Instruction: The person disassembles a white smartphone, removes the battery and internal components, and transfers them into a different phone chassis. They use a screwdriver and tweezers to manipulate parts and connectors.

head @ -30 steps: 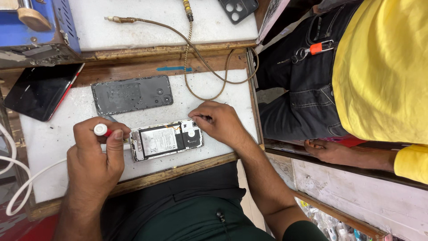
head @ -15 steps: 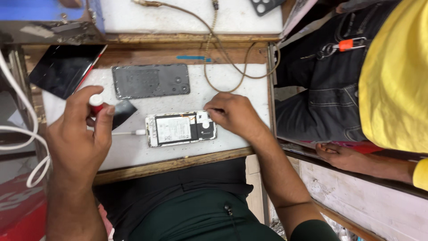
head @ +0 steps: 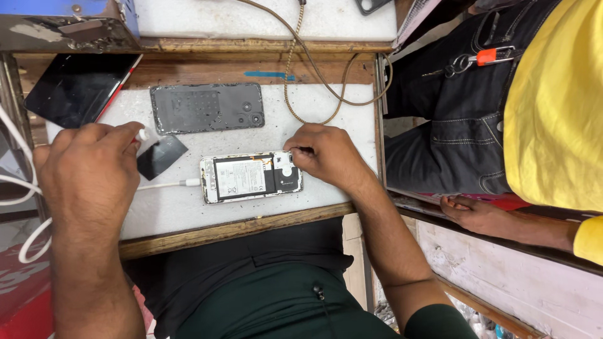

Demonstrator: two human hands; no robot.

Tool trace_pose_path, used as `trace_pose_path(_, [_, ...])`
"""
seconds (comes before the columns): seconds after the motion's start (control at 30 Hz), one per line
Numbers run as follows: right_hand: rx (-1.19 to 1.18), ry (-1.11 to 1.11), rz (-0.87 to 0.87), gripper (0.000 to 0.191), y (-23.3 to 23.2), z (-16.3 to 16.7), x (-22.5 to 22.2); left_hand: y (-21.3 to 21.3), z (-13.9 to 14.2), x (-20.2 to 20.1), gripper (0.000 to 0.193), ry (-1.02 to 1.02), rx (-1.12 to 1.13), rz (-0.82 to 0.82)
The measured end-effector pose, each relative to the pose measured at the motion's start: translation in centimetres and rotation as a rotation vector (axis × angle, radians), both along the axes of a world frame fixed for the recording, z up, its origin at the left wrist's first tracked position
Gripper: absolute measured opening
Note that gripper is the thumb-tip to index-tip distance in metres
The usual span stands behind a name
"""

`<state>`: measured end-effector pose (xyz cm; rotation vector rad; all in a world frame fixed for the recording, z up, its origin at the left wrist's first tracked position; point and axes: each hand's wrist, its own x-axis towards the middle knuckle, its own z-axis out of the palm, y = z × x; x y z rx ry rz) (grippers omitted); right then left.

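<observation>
An opened phone [head: 248,177] lies back-side up on the white mat [head: 188,213], its battery and dark circuit board showing. A thin white cable [head: 166,185] is plugged into its left end. My right hand [head: 326,157] rests on the phone's upper right corner, fingertips pinched at the edge. To the left, my left hand [head: 88,176] is closed around a small tool with a white tip [head: 143,134]. That tip sits just above a small black square piece [head: 160,157]. The phone's grey back cover [head: 207,108] lies behind the phone.
A dark glass panel [head: 75,88] lies at the back left, under a blue machine [head: 69,22]. A braided cable [head: 301,81] loops across the back of the mat. A person in a yellow shirt [head: 553,94] sits close on the right, one hand [head: 477,213] resting low.
My left hand has drawn away from the phone's left end to the upper left with the tool, uncovering the black square piece. My right hand stays at the phone's corner.
</observation>
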<state>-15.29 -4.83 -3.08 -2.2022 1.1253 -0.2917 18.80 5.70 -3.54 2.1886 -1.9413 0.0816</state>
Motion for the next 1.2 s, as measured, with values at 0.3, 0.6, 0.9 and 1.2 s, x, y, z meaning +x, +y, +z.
trace_pose_path(0.3, [-0.003, 0.032, -0.010, 0.016, 0.0, -0.2, -0.1, 0.0, 0.6, -0.9, 0.018, -0.025, -0.021, 0.018])
trace_pose_path(0.6, [0.026, 0.051, 0.006, 0.016, -0.2, -0.6, -0.5, 0.8, 2.3, -4.0, 0.029, 0.243, 0.173, -0.213])
trace_pose_path(0.9, [-0.018, 0.005, 0.014, 0.017, -0.1, -0.1, -0.6, 1.3, 0.6, -4.2, 0.019, 0.315, 0.150, -0.286])
trace_pose_path(1.2, [-0.021, -0.027, 0.051, 0.013, -0.2, 0.2, -1.2, 0.8, 0.1, -4.2, 0.017, 0.330, 0.074, -0.378])
